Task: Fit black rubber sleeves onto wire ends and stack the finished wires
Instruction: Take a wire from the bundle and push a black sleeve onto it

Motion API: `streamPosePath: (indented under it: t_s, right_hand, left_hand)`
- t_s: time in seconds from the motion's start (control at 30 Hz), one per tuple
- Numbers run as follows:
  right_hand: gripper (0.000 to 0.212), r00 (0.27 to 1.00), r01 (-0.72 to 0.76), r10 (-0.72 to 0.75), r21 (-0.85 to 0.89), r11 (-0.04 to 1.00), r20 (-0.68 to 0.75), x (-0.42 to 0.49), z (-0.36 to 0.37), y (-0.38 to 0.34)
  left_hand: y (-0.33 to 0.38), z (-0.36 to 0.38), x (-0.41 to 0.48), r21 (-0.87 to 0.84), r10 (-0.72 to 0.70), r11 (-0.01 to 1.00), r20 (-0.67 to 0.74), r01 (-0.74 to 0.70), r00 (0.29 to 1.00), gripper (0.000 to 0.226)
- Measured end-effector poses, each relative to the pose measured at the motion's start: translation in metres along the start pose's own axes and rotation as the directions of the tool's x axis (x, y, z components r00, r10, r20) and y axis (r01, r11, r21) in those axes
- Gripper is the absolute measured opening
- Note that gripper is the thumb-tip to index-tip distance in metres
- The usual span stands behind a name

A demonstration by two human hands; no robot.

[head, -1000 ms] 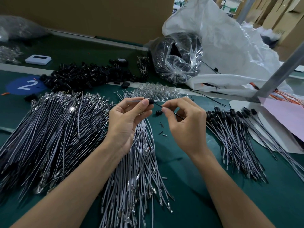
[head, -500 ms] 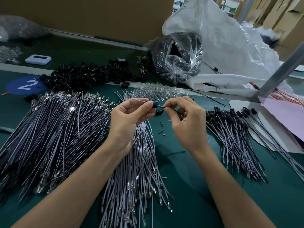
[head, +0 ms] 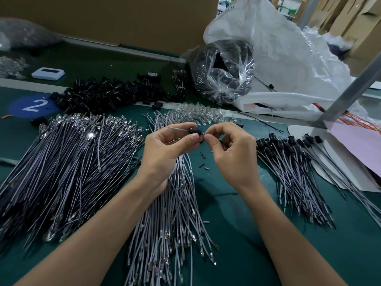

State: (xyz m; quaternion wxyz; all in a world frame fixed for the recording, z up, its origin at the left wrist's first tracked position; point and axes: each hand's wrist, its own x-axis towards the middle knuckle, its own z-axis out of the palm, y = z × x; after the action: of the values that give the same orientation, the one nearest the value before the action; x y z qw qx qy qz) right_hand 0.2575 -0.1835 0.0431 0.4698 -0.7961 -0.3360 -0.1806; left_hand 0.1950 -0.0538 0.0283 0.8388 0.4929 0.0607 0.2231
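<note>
One wide-angle camera rides on my head, looking forward and down across the green counter (head: 233, 223). It sits close: my forearms reach in from the near edge, my left hand (head: 165, 153) and right hand (head: 233, 155) meet mid-frame, and the counter's far edge runs under a cardboard wall (head: 123, 17) up top.
</note>
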Motion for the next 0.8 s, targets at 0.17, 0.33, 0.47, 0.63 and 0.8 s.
streamPosePath:
  t_s: [0.17, 0.33, 0.47, 0.63, 0.8]
  right_hand:
    - [0.019, 0.995, -0.099, 0.097, 0.131, 0.986, 0.019, 0.0008, -0.0014, -0.003]
    - [0.018, 0.977, -0.214, 0.206, 0.258, 0.942, 0.055, -0.002, 0.0025, -0.0041]
    - [0.019, 0.967, -0.253, 0.249, 0.302, 0.919, 0.049, -0.0041, 0.0045, -0.0031]
    - [0.015, 0.988, -0.146, 0.154, 0.189, 0.971, -0.029, -0.0066, 0.0069, -0.0052]
    - [0.014, 0.974, -0.204, 0.221, 0.214, 0.955, -0.06, -0.0055, 0.008, -0.0041]
  left_hand:
    - [-0.0003, 0.0011, -0.0012, 0.018, -0.001, 1.0, -0.002, 0.001, 1.0, 0.025]
    - [-0.0002, 0.0006, -0.0014, 0.005, 0.009, 1.0, -0.003, -0.009, 1.0, 0.022]
    - [-0.0011, 0.0004, -0.002, 0.012, 0.017, 1.0, -0.006, -0.017, 1.0, 0.021]
    - [-0.0016, 0.0, -0.002, 0.045, 0.025, 0.999, -0.039, -0.024, 0.999, 0.025]
    - [-0.0024, 0.004, -0.004, 0.101, 0.026, 0.995, -0.014, -0.025, 1.0, 0.024]
